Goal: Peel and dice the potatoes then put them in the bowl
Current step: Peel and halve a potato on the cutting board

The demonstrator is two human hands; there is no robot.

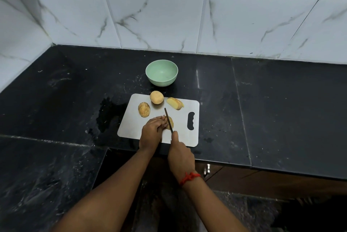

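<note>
A steel cutting board (131, 128) lies on the black counter. My left hand (153, 131) presses down on a potato piece (170, 122) near the board's middle, covering most of it. My right hand (180, 153) grips the handle of a dark knife (168, 120), whose blade stands across that piece right beside my left fingertips. Further back on the board are a partly peeled potato (144, 109), a whole round potato (156, 97) and a sliced potato half (175, 103). A pale green bowl (161, 72) stands beyond the board and holds nothing that I can see.
The black stone counter (281, 109) runs wide to left and right, with a wet patch (107, 115) left of the board. White marbled wall tiles (159, 19) rise behind the bowl. The counter edge lies under my forearms, with a dark floor below.
</note>
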